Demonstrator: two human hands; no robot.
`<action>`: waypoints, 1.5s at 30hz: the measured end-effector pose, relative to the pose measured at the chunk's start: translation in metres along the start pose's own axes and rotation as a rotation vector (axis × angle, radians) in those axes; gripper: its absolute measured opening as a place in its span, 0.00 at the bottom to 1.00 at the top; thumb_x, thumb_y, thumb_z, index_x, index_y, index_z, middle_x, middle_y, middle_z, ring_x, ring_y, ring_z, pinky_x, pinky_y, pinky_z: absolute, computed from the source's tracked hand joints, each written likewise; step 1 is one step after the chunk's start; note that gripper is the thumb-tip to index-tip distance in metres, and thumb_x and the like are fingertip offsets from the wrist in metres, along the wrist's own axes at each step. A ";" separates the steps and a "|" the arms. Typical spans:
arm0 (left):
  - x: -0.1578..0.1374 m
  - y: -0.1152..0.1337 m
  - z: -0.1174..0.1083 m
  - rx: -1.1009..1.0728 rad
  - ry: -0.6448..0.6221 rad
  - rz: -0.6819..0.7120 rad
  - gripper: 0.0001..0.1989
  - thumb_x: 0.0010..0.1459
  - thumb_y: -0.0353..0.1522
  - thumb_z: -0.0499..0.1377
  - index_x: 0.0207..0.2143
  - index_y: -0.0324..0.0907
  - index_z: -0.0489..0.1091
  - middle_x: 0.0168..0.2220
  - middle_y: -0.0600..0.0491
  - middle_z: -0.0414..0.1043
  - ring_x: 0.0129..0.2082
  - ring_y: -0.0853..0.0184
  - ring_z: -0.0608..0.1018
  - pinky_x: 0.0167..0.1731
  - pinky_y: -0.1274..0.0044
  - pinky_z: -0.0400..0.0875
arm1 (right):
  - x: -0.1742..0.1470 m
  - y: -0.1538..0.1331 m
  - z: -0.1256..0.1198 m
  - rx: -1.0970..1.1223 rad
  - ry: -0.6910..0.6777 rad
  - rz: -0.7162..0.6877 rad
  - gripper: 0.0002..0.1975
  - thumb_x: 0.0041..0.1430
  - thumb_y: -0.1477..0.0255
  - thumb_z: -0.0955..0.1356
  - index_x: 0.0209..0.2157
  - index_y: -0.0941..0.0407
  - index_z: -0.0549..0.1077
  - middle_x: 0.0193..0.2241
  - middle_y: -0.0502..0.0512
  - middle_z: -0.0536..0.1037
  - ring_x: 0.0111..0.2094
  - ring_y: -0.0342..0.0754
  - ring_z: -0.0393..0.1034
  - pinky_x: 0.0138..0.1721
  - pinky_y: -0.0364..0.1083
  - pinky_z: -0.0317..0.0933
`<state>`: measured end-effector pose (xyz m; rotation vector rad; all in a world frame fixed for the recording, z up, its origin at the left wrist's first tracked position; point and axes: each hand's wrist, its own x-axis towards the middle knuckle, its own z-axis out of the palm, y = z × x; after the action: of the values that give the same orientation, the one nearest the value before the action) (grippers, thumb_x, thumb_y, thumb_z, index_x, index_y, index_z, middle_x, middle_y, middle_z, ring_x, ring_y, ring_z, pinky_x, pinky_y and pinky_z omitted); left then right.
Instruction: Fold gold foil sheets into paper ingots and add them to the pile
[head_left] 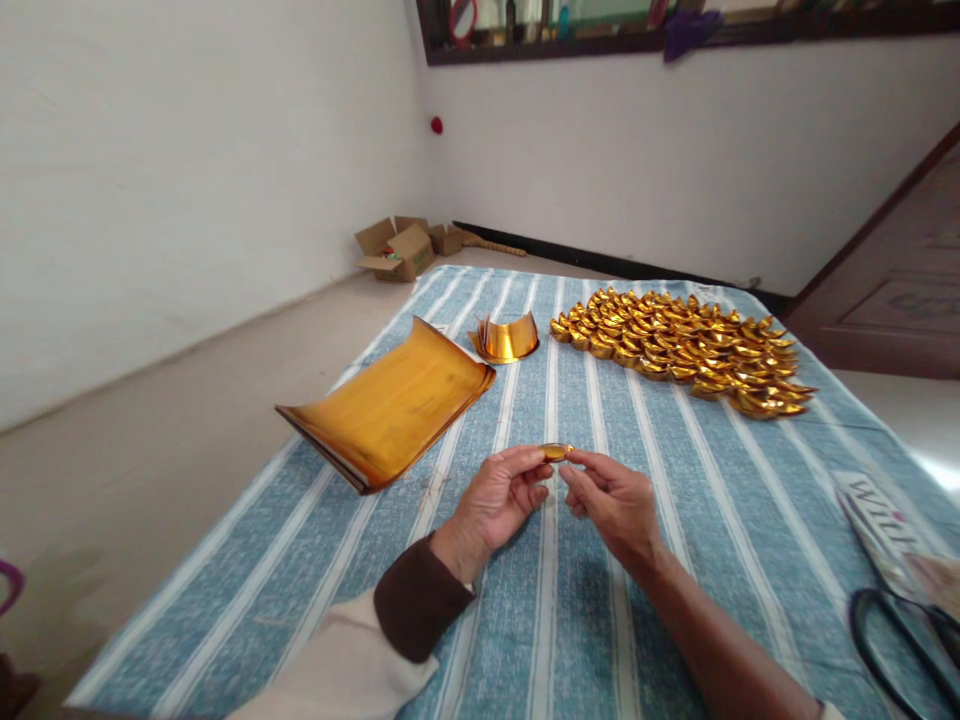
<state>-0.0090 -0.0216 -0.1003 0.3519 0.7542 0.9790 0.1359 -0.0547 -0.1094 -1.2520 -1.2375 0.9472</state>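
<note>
Between my two hands, above the striped cloth, is a small folded gold paper ingot (555, 453). My left hand (504, 500) pinches its left end between thumb and fingers. At its right end the fingers of my right hand (611, 497) are closed on it. Beyond my hands stands a small stack of curled gold paper strips (508, 338). To the left lies a stack of large gold paper sheets (397, 400) with upturned edges. Many finished gold paper ingots (675, 345) sit packed in rows at the far right of the table.
A blue and white striped cloth (480, 620) covers the table. Black-handled scissors (892, 640) and a printed packet (885, 530) lie near the right edge. An open cardboard box (405, 250) stands on the floor past the far left corner.
</note>
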 end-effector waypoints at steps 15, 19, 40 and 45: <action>-0.005 -0.002 0.005 0.260 -0.008 0.153 0.10 0.44 0.30 0.69 0.32 0.36 0.78 0.35 0.46 0.77 0.35 0.64 0.78 0.30 0.77 0.76 | 0.000 -0.013 0.003 0.142 0.026 0.225 0.20 0.51 0.57 0.70 0.36 0.60 0.78 0.12 0.46 0.71 0.13 0.40 0.63 0.15 0.39 0.61; -0.005 -0.001 0.008 0.272 0.014 0.156 0.10 0.42 0.29 0.70 0.30 0.34 0.78 0.35 0.45 0.78 0.35 0.63 0.78 0.32 0.75 0.76 | 0.000 -0.011 0.003 0.151 0.011 0.224 0.20 0.52 0.56 0.70 0.35 0.60 0.78 0.13 0.46 0.71 0.13 0.40 0.64 0.15 0.39 0.62; -0.015 -0.001 0.018 0.661 0.134 0.542 0.07 0.44 0.25 0.68 0.29 0.38 0.77 0.25 0.53 0.77 0.21 0.69 0.78 0.24 0.82 0.72 | 0.002 -0.006 0.002 0.157 0.030 0.130 0.17 0.54 0.60 0.69 0.36 0.59 0.79 0.13 0.46 0.72 0.12 0.40 0.65 0.15 0.40 0.63; -0.013 0.003 0.016 0.435 0.077 0.343 0.21 0.44 0.25 0.68 0.42 0.38 0.69 0.35 0.48 0.79 0.17 0.71 0.76 0.18 0.81 0.70 | 0.002 0.004 0.000 -0.049 0.071 -0.076 0.13 0.57 0.64 0.67 0.39 0.56 0.79 0.17 0.48 0.76 0.15 0.42 0.69 0.18 0.41 0.65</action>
<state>-0.0032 -0.0299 -0.0820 0.8469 0.9991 1.1508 0.1366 -0.0524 -0.1134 -1.2571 -1.2497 0.8150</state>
